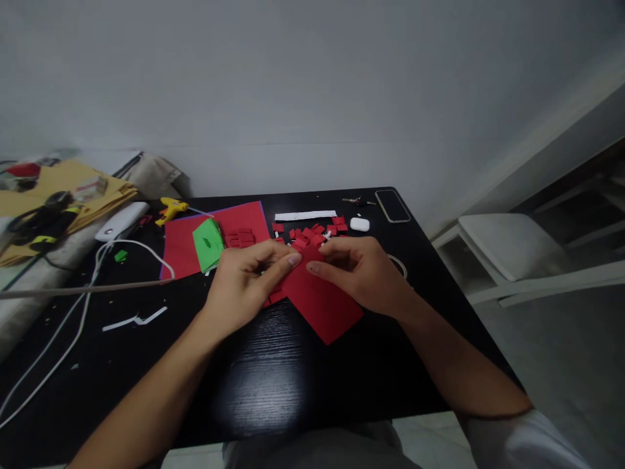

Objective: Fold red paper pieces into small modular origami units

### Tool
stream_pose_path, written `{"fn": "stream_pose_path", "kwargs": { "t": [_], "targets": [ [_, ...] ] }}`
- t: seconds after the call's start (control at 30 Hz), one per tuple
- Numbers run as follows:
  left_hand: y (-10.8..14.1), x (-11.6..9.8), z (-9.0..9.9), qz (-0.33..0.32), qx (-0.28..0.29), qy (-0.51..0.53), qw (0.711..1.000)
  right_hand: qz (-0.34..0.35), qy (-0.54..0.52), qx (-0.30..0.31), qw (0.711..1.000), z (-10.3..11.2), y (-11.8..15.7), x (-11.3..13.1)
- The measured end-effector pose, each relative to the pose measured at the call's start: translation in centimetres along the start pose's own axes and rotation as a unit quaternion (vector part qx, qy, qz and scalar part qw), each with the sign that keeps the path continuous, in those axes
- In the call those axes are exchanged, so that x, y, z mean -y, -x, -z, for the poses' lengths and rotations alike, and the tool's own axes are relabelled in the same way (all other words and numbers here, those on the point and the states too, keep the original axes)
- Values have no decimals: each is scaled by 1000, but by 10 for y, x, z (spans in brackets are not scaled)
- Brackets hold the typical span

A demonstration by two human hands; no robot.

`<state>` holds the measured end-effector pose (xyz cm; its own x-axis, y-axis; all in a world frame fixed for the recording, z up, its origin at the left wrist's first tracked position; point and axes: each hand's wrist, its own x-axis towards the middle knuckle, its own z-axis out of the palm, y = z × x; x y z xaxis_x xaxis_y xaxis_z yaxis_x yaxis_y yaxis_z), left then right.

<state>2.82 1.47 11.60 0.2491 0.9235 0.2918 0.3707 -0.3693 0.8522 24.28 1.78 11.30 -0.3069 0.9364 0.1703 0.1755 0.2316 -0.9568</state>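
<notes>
A red sheet of paper (326,306) hangs at a slant between my hands, one corner pointing toward me. My left hand (251,277) pinches its upper left edge between thumb and fingers. On the upper right edge, my right hand (364,270) grips the same sheet with thumb and bent fingers. Just beyond my fingertips lies a pile of small red paper pieces (310,236). Left of my left hand, a stack of green paper (208,244) and red strips (239,238) rest on a large red sheet (183,241).
On the black table (263,397) lie a white strip (305,215), white earbud case (360,224), keys (359,201) and phone (392,206). A yellow glue gun (172,210), white power strip (122,221) and cables (88,293) occupy the left. A white chair (502,244) stands right.
</notes>
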Motion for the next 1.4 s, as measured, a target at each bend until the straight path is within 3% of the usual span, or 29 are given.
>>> {"fn": "stream_pose_path", "kwargs": {
  "t": [0.33,0.53,0.73,0.97,1.13,1.4],
  "targets": [
    [-3,-1,10,18,8,4,1000,-29,12,-12,999,4,0,1],
    [-2,-4,8,6,60,-12,998,-27,-25,36,999,0,-1,-2],
    [-2,-2,8,11,91,11,996,-35,-10,19,999,-3,-1,-5],
    [-3,0,8,-29,99,-14,995,-16,11,32,999,-4,-1,-1],
    [-4,-3,7,-56,100,-45,992,6,30,19,999,-4,0,1],
    [-6,-5,24,-45,108,-68,991,13,34,-26,999,-3,0,1]
  ]
}}
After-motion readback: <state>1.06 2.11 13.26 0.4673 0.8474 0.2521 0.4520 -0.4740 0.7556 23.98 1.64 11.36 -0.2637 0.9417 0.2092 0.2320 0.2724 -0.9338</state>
